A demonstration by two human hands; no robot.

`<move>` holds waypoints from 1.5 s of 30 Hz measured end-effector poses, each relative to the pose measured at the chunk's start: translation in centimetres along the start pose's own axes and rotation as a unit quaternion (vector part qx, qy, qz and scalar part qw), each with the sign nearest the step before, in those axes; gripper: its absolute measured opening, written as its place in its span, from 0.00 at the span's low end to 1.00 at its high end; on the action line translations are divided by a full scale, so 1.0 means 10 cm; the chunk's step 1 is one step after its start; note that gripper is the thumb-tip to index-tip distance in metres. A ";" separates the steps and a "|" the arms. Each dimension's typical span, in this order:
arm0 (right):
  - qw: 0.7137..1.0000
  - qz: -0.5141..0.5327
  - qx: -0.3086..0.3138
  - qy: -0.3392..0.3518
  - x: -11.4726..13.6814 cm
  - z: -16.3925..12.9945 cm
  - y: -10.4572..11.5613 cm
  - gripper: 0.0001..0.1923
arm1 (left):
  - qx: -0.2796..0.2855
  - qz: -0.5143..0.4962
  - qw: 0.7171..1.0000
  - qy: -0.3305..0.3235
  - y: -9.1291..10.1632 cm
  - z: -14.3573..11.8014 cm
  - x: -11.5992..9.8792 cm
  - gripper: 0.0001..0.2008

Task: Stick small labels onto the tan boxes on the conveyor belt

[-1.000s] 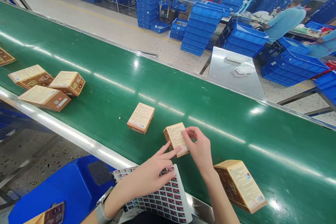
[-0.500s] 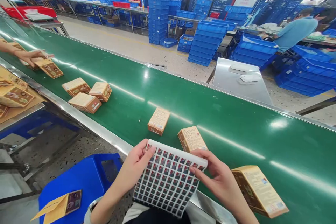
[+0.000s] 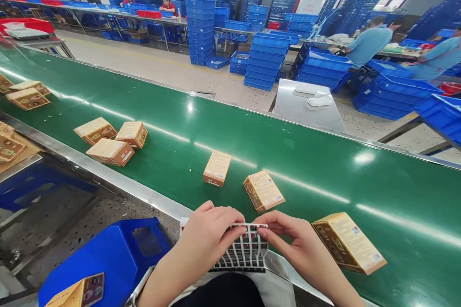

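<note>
Above the near edge of the conveyor I hold a sheet of small dark-and-red stickers [image 3: 247, 253]. My left hand [image 3: 211, 230] lies across its upper left part, thumb and fingers closed on the top edge. At the upper right corner, my right hand [image 3: 293, 237] pinches the sheet between thumb and fingers. The sheet bends away under my hands, so its left part is mostly covered. Just beyond my hands a brown-and-cream carton [image 3: 264, 191] lies on the belt, with another carton [image 3: 217, 169] to its left. A larger-looking carton [image 3: 349, 242] rests right of my right wrist.
The green conveyor belt [image 3: 173, 172] runs across, bearing more cartons [image 3: 111, 152] at left. A blue stool [image 3: 104, 259] stands at lower left with a carton [image 3: 81, 292] on it. Beyond the belt are a metal table [image 3: 306, 115], stacked blue crates [image 3: 266, 62] and several people.
My left hand has moved right along the sheet's top edge, and the sheet is now bent and tilted. The other person's hand at far left has gone from view. My view has shifted somewhat.
</note>
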State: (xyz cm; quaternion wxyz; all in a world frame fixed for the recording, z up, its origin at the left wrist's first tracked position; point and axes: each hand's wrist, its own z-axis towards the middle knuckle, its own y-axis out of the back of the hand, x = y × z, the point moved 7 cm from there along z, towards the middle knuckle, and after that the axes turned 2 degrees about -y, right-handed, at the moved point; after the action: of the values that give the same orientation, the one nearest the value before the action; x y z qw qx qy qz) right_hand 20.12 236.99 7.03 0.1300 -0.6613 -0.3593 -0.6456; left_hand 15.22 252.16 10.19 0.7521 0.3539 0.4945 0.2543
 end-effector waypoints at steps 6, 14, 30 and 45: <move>0.990 -0.103 -0.076 0.063 0.03 -0.07 0.05 0.07 | 0.025 0.014 1.000 0.006 -0.12 0.07 -0.03 0.04; 0.984 -0.172 -0.015 0.032 -0.08 -0.07 0.05 0.07 | 0.058 0.001 0.998 0.028 -0.30 0.06 0.11 0.04; 0.978 -0.187 -0.042 0.077 0.02 0.00 0.00 0.06 | 0.108 -0.032 0.991 0.067 -0.35 0.08 0.26 0.06; 0.942 -0.212 -0.207 0.156 -0.05 -0.11 0.12 0.06 | 0.118 -0.045 0.977 0.173 -0.38 0.17 0.44 0.06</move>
State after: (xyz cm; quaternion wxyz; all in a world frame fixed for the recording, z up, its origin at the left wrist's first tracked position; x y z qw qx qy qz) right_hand 20.11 235.33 7.02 -0.0949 -0.4731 -0.3246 -0.8135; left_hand 18.55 252.53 5.17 0.6188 0.3684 0.6590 0.2171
